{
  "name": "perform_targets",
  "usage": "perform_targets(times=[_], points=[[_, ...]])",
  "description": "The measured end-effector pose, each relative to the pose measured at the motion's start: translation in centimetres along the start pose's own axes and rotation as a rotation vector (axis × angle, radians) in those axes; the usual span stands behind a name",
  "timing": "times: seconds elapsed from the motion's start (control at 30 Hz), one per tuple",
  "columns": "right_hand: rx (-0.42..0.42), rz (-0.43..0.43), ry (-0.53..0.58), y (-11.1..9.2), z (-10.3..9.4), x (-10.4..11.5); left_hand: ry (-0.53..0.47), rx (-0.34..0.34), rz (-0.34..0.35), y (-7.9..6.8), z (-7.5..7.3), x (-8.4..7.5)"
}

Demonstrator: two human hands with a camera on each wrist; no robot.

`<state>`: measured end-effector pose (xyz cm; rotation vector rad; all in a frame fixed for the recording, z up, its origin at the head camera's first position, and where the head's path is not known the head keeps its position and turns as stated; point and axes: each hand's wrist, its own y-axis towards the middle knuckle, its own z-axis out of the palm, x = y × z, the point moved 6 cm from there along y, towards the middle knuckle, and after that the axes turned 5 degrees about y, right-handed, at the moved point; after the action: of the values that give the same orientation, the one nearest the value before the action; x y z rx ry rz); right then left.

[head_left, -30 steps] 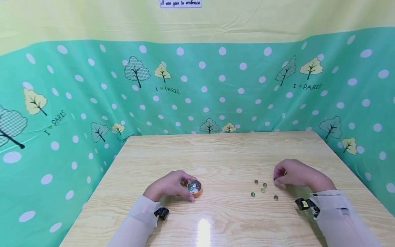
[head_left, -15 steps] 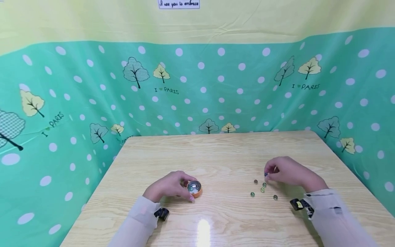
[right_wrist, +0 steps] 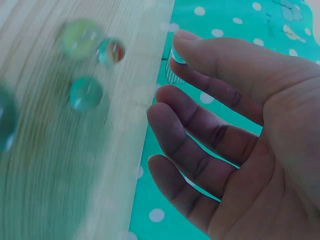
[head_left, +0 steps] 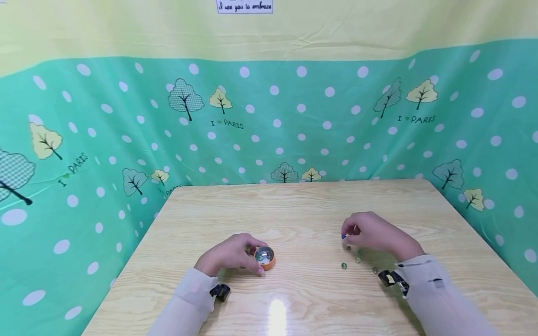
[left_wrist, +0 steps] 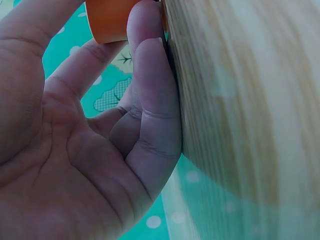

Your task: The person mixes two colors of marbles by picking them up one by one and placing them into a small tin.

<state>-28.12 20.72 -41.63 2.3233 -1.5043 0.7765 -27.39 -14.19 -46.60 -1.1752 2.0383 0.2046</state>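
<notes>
On the left, my left hand (head_left: 230,254) holds a small orange cup (head_left: 271,266) with a shiny inside, thumb and fingers around its wall. Part of the cup's orange side (left_wrist: 112,20) shows at the top of the left wrist view. My right hand (head_left: 374,233) pinches a dark blue marble (head_left: 343,236) between thumb and forefinger, above the table. Its other fingers are bent, with nothing in them. Below that hand lie several loose glass marbles, among them a green marble (head_left: 344,265), a yellow-green marble (right_wrist: 81,39) and a red-and-teal marble (right_wrist: 111,51).
Light wood tabletop (head_left: 294,210) spreads between and beyond the hands. A green dotted curtain (head_left: 302,121) stands along the back and sides. Black wrist cameras sit on both cuffs; the right wrist camera (head_left: 387,278) overlaps the marble area's near side in the head view.
My right hand has moved left with the blue marble, passing over the loose marbles. The left hand and the orange cup have stayed in place.
</notes>
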Motion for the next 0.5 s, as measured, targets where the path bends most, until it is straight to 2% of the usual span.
perform_targets(times=[0.23, 0.5], points=[[0.000, -0.005, -0.015, 0.9, 0.9, 1.2, 0.020, 0.004, 0.024, 0.0, 0.1, -0.4], [0.005, -0.042, -0.048, 2.0, 1.9, 2.7, 0.009, 0.000, 0.004, -0.1, 0.0, -0.3]])
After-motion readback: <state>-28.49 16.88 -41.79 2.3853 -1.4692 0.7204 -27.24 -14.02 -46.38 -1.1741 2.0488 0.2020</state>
